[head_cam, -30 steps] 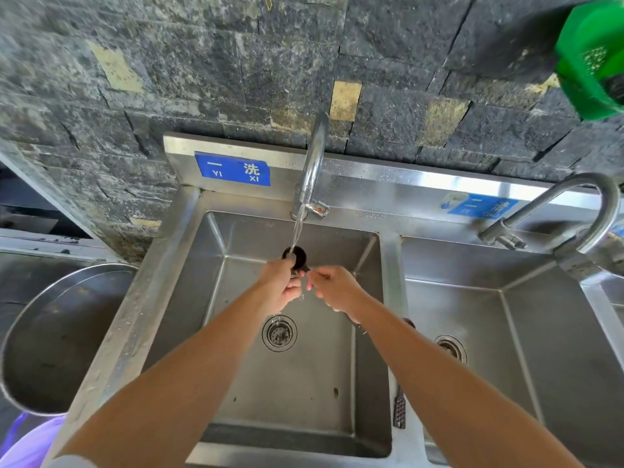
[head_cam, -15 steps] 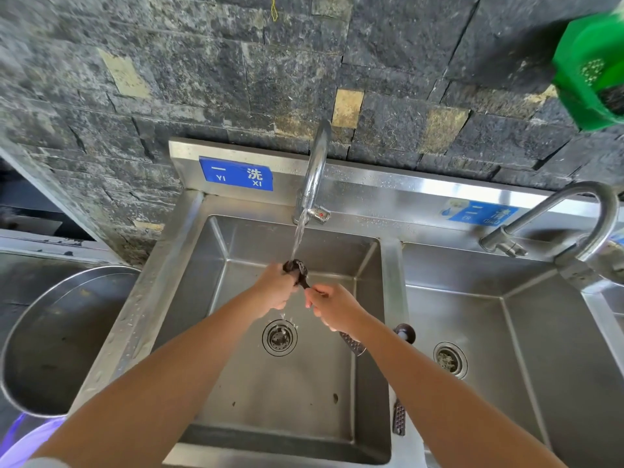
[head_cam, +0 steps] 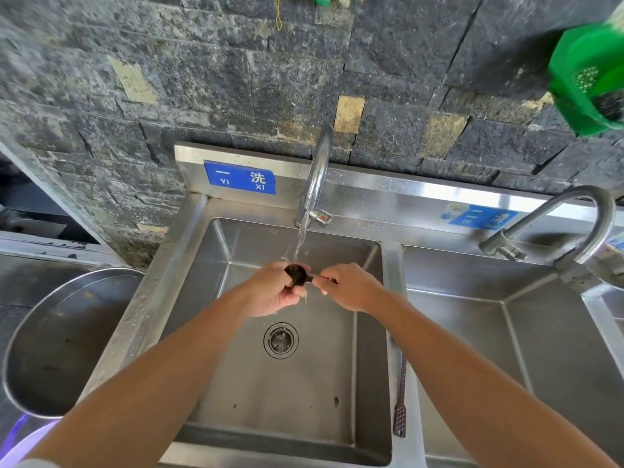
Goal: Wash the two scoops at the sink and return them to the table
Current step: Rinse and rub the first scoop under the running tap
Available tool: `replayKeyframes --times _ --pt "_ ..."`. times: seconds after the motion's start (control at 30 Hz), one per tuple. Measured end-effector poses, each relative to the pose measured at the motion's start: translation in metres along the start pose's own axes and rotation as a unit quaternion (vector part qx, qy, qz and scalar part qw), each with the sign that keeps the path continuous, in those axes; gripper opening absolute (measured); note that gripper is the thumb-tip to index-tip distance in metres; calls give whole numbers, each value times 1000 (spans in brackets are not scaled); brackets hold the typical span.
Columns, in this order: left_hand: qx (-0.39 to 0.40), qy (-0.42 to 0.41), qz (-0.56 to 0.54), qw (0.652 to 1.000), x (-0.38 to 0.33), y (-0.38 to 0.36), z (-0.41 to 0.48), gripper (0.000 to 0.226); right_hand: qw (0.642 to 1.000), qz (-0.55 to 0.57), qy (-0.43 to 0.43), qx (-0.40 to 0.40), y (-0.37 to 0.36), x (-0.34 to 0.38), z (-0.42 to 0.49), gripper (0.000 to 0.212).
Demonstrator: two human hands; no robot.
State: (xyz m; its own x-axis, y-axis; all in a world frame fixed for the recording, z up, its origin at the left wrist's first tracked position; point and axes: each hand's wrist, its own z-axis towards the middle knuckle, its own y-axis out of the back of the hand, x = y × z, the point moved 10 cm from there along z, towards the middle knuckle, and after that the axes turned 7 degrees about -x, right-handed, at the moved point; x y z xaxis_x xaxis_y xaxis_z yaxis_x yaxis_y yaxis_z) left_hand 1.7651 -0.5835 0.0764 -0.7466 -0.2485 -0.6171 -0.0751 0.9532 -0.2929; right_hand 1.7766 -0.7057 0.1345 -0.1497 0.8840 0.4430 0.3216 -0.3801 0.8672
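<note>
Now the small dark round scoop (head_cam: 297, 274) lies level, no longer tilted, bowl left, handle right, under water from the curved shiny tap (head_cam: 319, 173), over the steel sink (head_cam: 304, 393). The left hand (head_cam: 273, 293) has its grip round the bowl; the right hand (head_cam: 351, 287) pinches the handle. A second dark scoop (head_cam: 399, 420) lies on the sink's divider, its bowl hidden behind the right arm.

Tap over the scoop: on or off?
On. Water streams from the tap onto the scoop, held by the left hand and right hand over the basin.
</note>
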Motion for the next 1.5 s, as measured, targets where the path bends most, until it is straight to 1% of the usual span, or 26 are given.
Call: replayKeyframes --times 0.07,0.13,0.2,0.27,0.4,0.47,0.5,0.57,0.63,0.7,0.8,0.87,0.93,1.0,1.03,1.07,1.13,1.17,1.2,1.23,1.3,1.37,1.4,1.43,1.47,1.5 --pt "-39 -2 -47 998 4 2 4 29 999 1 -26 -24 1 0 -1 44" --pt "-78 -24 -94 992 4 2 6 28 997 28 -54 -45 0 0 -1 47" --pt "-85 -43 -156 983 3 -4 4 25 994 52 -77 -60 -1 0 -3 49" --pt "-71 -40 -188 979 1 -9 1 22 991 73 -91 -62 -4 -3 -5 49" --pt "1 3 -165 986 0 -13 0 33 981 141 -119 -58 -11 -11 -12 48" --pt "11 7 -167 986 -1 -15 -3 24 980 146 -120 -62 -12 -8 -13 47" --pt "7 7 -164 986 -1 -17 -5 19 981 141 -120 -63 -13 -6 -13 47" --pt "-6 6 -136 991 1 -16 -5 24 983 124 -119 -62 -13 -3 -14 48" --pt "20 10 -121 992 2 -17 -7 32 986 109 -114 -60 -13 -2 -16 48" --pt "41 20 -151 987 2 -16 -9 32 988 94 -109 -58 -12 0 -18 47" --pt "9 25 -171 985 5 -12 -8 24 992 56 -99 -60 -9 4 -16 48" --pt "-3 21 -165 986 6 -11 -5 27 993 35 -98 -58 -8 4 -16 48" --pt "15 26 -170 985 6 -11 -2 30 993 24 -99 -52 -8 3 -17 46" --pt "33 32 -136 990 7 -12 -3 27 995 0 -89 -51 -4 0 -18 43" --pt "24 24 -74 997 7 -9 -3 24 995 -26 -77 -54 -2 0 -18 43" --pt "2 -1 29 1000 5 -5 -1 23 995 -60 -62 -56 1 1 -18 43" --pt "-27 -57 246 967 0 1 3 25 990 -127 -32 -50 4 3 -16 46" --pt "-31 -66 291 954 -2 3 4 26 986 -162 -20 -45 5 4 -16 48" --pt "-19 -52 290 955 -1 2 4 27 978 -203 -9 -47 8 5 -15 48" --pt "-1 -22 248 968 2 -1 2 27 967 -245 -5 -63 13 5 -14 46" --pt "0 23 110 994 5 -7 -3 28 947 -278 -17 -157 31 6 -14 36" --pt "-24 27 18 999 5 -9 -4 30 930 -205 -37 -302 49 13 -27 31" --pt "-31 24 -12 999 6 -11 -3 33 925 -138 -51 -351 49 13 -33 31" --pt "-29 22 -44 998 6 -14 -2 34 933 -40 -74 -350 41 10 -32 30" --pt "-25 16 -67 997 6 -17 -3 33 944 75 -117 -298 22 5 -26 30" --pt "-20 2 -80 997 4 -18 -4 31 943 184 -172 -219 -2 2 -17 30"
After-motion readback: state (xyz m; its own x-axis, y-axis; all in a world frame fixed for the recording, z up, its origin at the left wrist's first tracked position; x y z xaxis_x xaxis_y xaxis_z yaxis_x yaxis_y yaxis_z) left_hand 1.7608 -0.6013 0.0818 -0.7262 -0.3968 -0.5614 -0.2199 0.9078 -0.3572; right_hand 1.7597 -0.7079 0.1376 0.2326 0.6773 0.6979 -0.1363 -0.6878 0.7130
